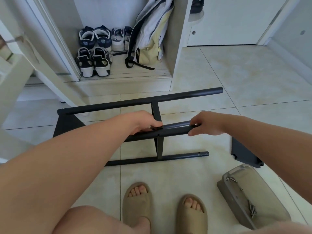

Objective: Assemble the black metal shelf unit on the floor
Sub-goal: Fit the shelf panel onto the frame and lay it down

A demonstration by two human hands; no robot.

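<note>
Right now the black shelf frame (65, 125) lies flat on the tiled floor (236, 85), just ahead of your feet in their tan slippers (136, 198). Its far tube (152, 100) and near tube (168, 157) run left to right, joined by a flat cross strut (158, 146). Both of your hands are on the middle tube (175, 130), which sits between those two and crosses over the strut.

Your left hand (145, 122) has its fingers curled over this tube right where it meets the strut. Your right hand (206, 124) pinches the tube's right end, fingers above and thumb below. The two hands are near each other, with a short bare stretch of tube between them.

Under your right forearm a separate black part (243, 154) rests on the floor. Just nearer you is a grey tray (270, 206) with loose screws (252, 211) in it. Beyond the frame, an open cupboard (175, 65) holds shoes (94, 61) and a bag (150, 36)
</note>
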